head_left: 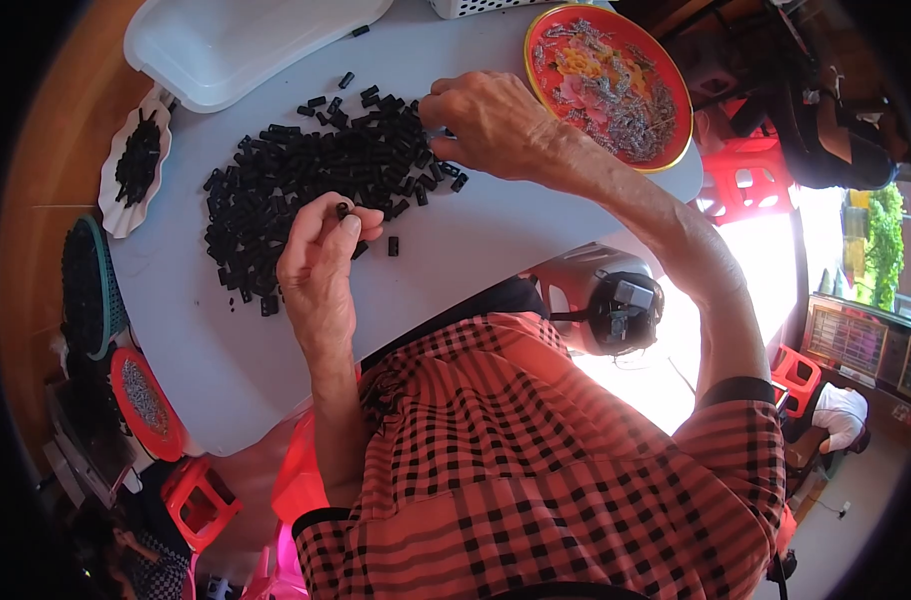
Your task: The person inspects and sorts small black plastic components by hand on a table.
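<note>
My left hand (321,265) is closed in a pinch at the near edge of a pile of small black tubular pieces (316,170). Between its thumb and fingers sits one black tubular piece (344,209), end up. My right hand (491,125) is over the right edge of the pile, palm down. Its thumb and bent fingers are apart, with dark pieces showing behind the gap; I make out nothing gripped there. Just right of it is a round red tray (688,120) with a flower print, holding many small silvery metal parts (648,125).
A white plastic tub (226,60) stands on the pale table (456,250) at the far left. A scalloped white dish (126,215) of thin black pieces is at the left edge. Beyond it are a green-rimmed basket (104,270) and a red tray (176,440). Red stools (201,500) stand around.
</note>
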A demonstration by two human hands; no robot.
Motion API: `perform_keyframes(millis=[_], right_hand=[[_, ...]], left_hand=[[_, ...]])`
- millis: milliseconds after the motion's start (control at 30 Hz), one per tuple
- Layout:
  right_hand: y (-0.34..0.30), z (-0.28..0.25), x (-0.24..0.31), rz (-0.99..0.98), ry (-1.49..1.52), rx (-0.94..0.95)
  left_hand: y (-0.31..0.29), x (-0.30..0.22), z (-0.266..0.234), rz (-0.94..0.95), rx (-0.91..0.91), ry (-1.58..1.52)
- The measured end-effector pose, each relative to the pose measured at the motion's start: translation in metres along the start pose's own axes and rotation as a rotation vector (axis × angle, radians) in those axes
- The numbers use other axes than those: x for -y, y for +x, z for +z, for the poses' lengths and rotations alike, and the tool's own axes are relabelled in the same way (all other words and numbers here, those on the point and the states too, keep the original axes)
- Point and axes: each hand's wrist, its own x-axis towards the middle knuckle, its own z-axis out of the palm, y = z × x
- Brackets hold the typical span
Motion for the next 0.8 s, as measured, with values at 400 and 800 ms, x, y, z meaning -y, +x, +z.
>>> perform_keyframes(millis=[400,800], right_hand=[[0.008,0.002,-0.008,-0.122,0.000,0.005],[0.022,0.000,0.040,0.169,1.161,-0.053]], left_hand=[[-0.001,-0.002,0.001,-0.044,-0.014,-0.023],[-0.005,-0.010,0.009,-0.151,0.006,-0.071]])
